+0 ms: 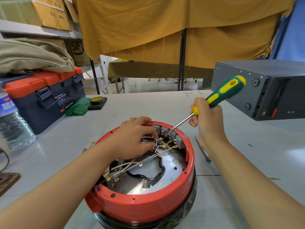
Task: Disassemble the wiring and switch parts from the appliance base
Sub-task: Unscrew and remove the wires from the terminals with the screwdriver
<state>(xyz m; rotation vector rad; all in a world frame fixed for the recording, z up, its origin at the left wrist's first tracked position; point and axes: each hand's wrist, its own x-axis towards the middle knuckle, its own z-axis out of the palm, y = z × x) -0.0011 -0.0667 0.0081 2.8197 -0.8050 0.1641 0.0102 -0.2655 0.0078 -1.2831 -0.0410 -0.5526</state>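
my left hand (pixel 135 138) pinches white wires (pixel 148 160) inside the red appliance base (pixel 143 207), lower centre on the worktop (pixel 247 162); my right hand (pixel 206 119) grips the screwdriver (pixel 219 95), tip at the grey switches (pixel 171 136).

Left grip (pixel 135 138) curled, pinching downward; right grip (pixel 206 116) fisted, both forearms reaching forward.
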